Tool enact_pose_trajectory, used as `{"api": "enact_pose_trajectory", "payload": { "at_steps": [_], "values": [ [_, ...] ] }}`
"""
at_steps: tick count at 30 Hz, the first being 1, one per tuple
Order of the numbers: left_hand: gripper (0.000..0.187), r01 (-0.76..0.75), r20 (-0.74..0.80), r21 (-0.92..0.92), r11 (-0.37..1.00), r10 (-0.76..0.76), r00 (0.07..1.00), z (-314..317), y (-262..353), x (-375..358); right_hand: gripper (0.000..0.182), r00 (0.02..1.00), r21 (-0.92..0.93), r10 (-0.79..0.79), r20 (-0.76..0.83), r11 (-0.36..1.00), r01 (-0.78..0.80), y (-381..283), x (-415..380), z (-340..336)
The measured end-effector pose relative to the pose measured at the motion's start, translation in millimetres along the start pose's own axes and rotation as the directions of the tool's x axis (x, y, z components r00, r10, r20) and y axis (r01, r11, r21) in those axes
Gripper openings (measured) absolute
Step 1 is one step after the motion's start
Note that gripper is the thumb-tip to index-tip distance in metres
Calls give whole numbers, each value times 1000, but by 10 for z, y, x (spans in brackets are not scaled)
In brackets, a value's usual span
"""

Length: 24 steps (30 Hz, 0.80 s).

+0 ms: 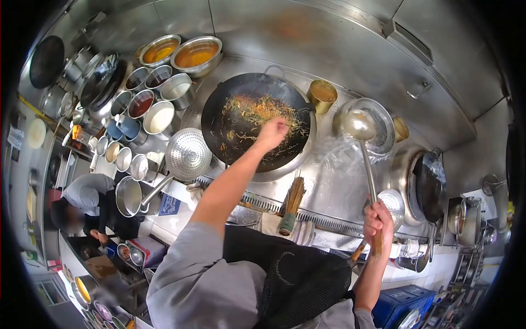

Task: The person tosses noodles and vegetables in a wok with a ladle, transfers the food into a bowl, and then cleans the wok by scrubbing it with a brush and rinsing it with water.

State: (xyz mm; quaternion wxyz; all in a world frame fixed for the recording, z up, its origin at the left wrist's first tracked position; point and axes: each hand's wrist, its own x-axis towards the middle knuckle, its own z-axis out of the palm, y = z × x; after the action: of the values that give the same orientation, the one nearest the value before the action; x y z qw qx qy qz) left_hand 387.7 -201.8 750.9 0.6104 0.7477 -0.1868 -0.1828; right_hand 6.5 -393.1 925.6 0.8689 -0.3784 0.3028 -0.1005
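Observation:
Over the black wok [219, 109] my left hand [272, 133] hovers with its fingers curled together. Anything between those fingers is hidden. Stir-fried shredded food [257, 109], possibly noodles or sprouts with orange bits, lies in the wok below and beyond the hand. My right hand [378, 223] is closed around the wooden-ended handle of a long metal ladle [359, 125]. The ladle's bowl rests in or just above a round metal basin [388, 129] to the right of the wok. A bamboo wok brush [293, 205] lies on the stove's front edge between my arms.
A perforated strainer [188, 153] lies left of the wok. Metal pots of sauces [159, 117] and bowls of orange liquid [196, 55] crowd the left back. A tall can [322, 96] stands right of the wok. Another person [90, 197] bends over at the far left.

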Motion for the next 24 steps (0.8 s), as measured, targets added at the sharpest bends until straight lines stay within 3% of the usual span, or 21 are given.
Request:
{"api": "enact_pose_trajectory", "payload": {
  "at_steps": [2,5,6,8,9,10,11,12,13,14,15,16,17,18,24],
  "values": [
    [47,87,19,-174,981,-85,996,328,66,135,27,999,-2,42,-15,999,-42,9,-110,215],
    [39,171,-66,-238,956,-192,979,543,246,195,46,998,-296,60,10,954,-55,95,-72,304],
    [33,214,22,-179,960,-214,977,503,287,256,46,998,-296,63,12,954,-56,158,-2,323],
    [28,254,112,-112,961,-241,964,465,120,330,56,1000,-516,19,-1,857,-17,301,186,315],
    [26,74,-57,239,968,-63,996,399,-82,326,62,999,-554,-7,32,833,23,373,316,212],
    [25,-64,-137,579,813,174,975,314,-228,327,62,1000,-545,-14,21,838,23,442,462,88],
    [30,-79,29,653,753,79,996,89,-105,121,60,993,-646,-112,40,755,111,498,604,-47],
    [31,-22,-58,530,848,63,996,-45,-34,-156,58,975,-733,-213,59,654,187,518,700,-162],
    [30,-100,-79,574,813,177,981,-153,-125,-400,58,970,-722,-241,23,667,183,489,762,-239],
    [29,-149,29,648,747,171,985,-357,-300,-601,58,940,-848,-340,15,494,193,433,823,-299],
    [25,-100,5,619,779,124,992,-478,-214,-933,57,904,-939,-428,22,302,166,377,884,-366],
    [22,-117,26,580,806,126,992,-586,-304,-1178,57,892,-936,-451,-13,320,148,332,956,-458],
    [19,-59,12,623,780,65,998,-673,-458,-1381,57,862,-956,-506,6,250,154,275,1045,-544],
    [18,-201,100,683,702,182,978,-739,-495,-1564,57,832,-971,-553,37,176,160,199,1122,-577],
    [17,-138,30,777,614,183,983,-552,-396,-1726,54,843,-946,-529,97,215,243,-221,1686,-151]
  ]
}}
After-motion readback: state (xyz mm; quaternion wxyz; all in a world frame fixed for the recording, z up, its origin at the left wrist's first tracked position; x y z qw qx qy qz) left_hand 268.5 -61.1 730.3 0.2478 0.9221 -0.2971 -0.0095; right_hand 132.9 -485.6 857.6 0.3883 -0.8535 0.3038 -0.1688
